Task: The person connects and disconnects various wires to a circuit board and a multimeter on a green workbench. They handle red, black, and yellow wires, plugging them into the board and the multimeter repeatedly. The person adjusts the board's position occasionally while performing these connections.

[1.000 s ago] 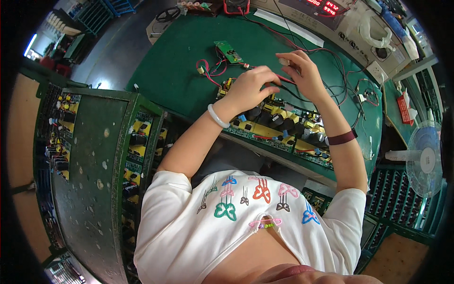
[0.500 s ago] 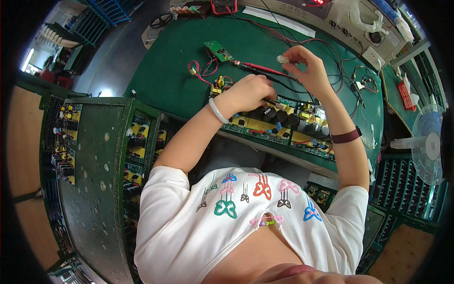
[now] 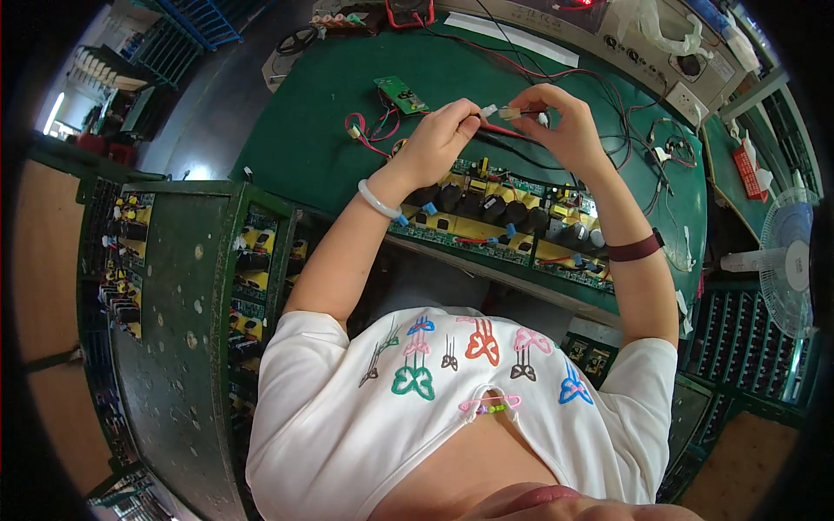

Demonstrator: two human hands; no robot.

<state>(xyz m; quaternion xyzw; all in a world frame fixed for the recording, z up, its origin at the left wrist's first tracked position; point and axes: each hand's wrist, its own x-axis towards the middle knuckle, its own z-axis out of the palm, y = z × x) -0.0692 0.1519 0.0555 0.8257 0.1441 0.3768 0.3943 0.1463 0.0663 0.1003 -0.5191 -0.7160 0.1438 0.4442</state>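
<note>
Above the circuit boards (image 3: 486, 211), which lie side by side along the near edge of the green bench, my two hands face each other. My left hand (image 3: 441, 143) pinches a small white plug connector (image 3: 488, 111) at its fingertips. Opposite it, my right hand (image 3: 560, 123) grips a pale connector (image 3: 509, 114) with dark and red leads. The connectors' tips are very close; whether they touch I cannot tell. Beyond my left hand rests a small green board (image 3: 401, 94) with a loop of pink-red wire (image 3: 372, 132). Test leads (image 3: 512, 132), red and black, run behind both hands.
A grey instrument (image 3: 621, 56) with knobs and a socket stands along the back right, cables trailing from it. At the back is a red-framed meter (image 3: 410, 12). Racks of boards (image 3: 252, 269) flank the left, and a white fan (image 3: 789, 265) stands at right.
My left hand has risen from the boards toward my right hand and now holds a white plug connector. The right hand stays nearly in place, its connector turned to face the left one.
</note>
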